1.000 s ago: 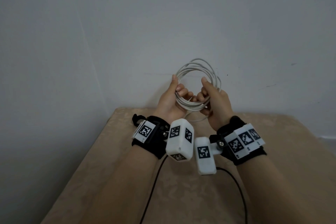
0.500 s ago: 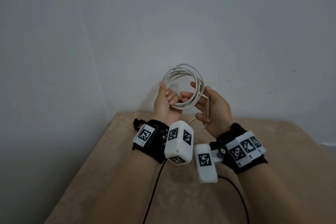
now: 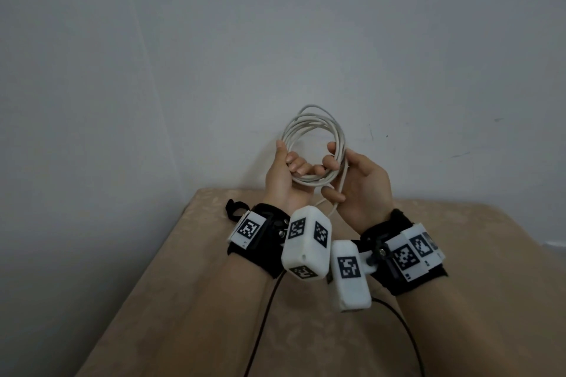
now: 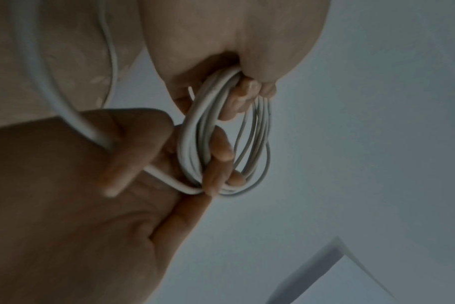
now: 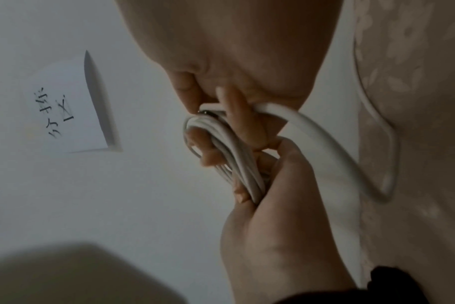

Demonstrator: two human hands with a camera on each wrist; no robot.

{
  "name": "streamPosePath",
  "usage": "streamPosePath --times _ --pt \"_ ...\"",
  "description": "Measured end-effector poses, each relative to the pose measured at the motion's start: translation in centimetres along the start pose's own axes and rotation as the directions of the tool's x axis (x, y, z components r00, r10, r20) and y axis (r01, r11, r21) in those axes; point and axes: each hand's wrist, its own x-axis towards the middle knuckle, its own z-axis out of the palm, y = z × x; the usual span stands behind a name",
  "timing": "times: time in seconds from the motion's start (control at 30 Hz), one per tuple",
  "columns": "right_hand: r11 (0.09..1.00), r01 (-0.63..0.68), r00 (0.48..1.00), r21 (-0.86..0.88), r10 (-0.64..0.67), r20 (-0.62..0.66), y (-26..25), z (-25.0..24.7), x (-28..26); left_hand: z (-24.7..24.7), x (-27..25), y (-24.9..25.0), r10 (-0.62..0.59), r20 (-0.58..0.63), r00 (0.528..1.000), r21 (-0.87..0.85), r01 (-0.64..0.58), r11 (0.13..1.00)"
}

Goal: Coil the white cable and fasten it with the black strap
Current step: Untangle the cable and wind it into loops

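While both hands grip it, white cable (image 3: 312,131) hangs between (coiled).

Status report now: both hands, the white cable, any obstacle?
Left hand grips the coil of white cable. Right hand feeds the loose tail around it. Black strap not in view. No obstacle seen.

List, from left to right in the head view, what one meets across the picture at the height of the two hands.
Grey wall → left hand → coil of white cable → right hand → grey wall again.
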Motion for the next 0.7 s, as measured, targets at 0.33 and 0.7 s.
streamPosePath --times 0.33,0.7 --pt "0.996 0.053 0.997 -0.074 -0.057 -0.056 -1.9 -1.6 0.4 -0.1 -0.2 -0.7 -0.093 -0.011 0.996 0.261 0.092 0.961" --pt "0.980 0.148 0.989 0.137 -0.143 -0.043 -1.5 -1.4 0.7 0.2 -0.4 -0.6 -0.131 0.054 0.990 0.286 0.110 0.952"
